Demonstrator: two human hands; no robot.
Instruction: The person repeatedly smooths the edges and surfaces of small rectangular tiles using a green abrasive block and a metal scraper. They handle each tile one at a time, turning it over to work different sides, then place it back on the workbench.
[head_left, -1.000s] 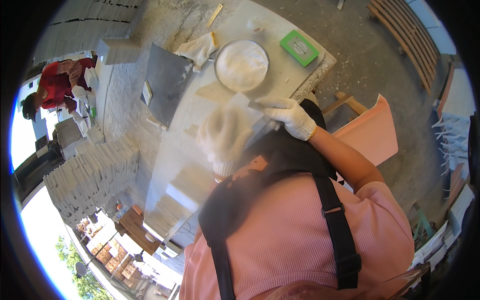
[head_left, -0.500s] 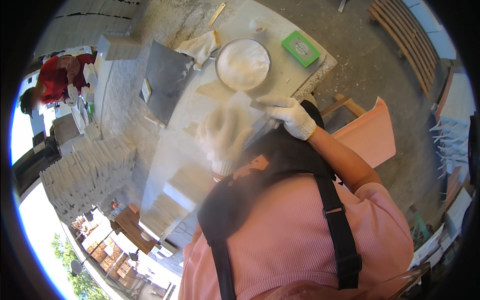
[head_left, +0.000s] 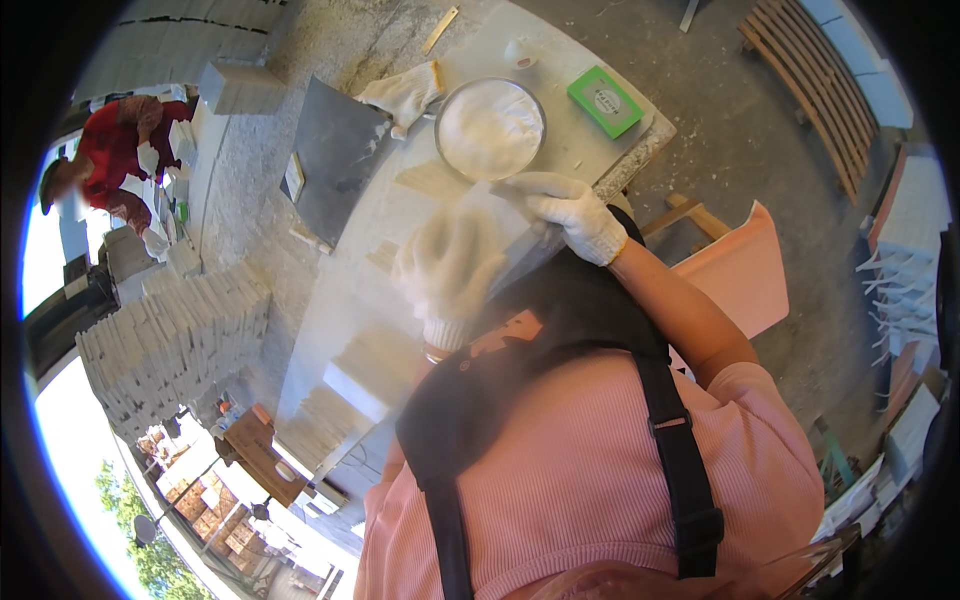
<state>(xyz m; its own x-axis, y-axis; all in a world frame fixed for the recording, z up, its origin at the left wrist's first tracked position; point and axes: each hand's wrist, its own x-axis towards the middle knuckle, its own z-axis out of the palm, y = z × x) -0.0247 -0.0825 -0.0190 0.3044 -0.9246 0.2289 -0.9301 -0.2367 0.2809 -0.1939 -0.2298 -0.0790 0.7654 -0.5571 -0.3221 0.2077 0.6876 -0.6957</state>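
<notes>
My left hand (head_left: 447, 265), in a white knit glove and hazy in the picture, is curled at a pale flat piece (head_left: 474, 203) whose outline is blurred. My right hand (head_left: 577, 216), gloved too, pinches a thin grey flat piece (head_left: 508, 198) between thumb and fingers. This grey piece meets the upper edge of the pale one, just below a round bowl (head_left: 491, 128) filled with white powder. Both hands are over the near part of the dusty table (head_left: 335, 290). What my left fingertips touch is partly hidden.
A green box (head_left: 605, 102) and a small white cup (head_left: 519, 53) stand on the table, with a spare glove (head_left: 403, 97) by its far-left edge. Stacked pale slabs (head_left: 175, 345) are at left, near a co-worker in red (head_left: 115, 160). A pink panel (head_left: 740, 270) stands at right.
My right hand has shifted slightly up and to the left with the grey piece. My left hand stays nearly still. The co-worker's arms have spread apart.
</notes>
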